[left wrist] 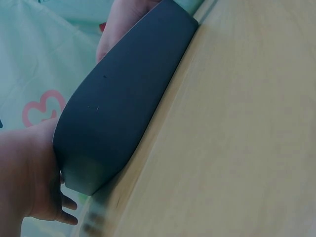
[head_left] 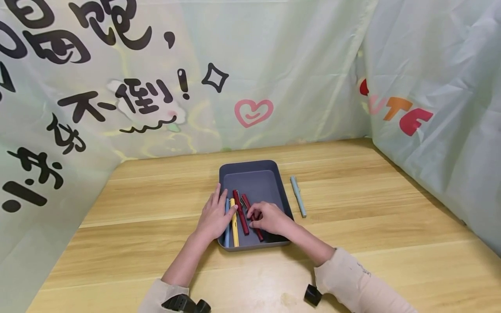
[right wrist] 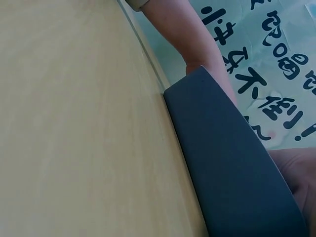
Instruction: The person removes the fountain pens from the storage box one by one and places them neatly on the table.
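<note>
The right hand [head_left: 268, 218] reaches into the dark grey tray [head_left: 256, 174], its fingers curled around a dark red pen [head_left: 252, 211] lying there. The left hand [head_left: 214, 216] rests flat and relaxed over the tray's left edge, fingers straight, touching a blue pen [head_left: 227, 226] and a yellow pen [head_left: 234, 228]. Another red pen [head_left: 240, 211] lies between. A grey-green pen [head_left: 298, 196] lies on the wooden surface [head_left: 352, 208] just right of the tray.
</note>
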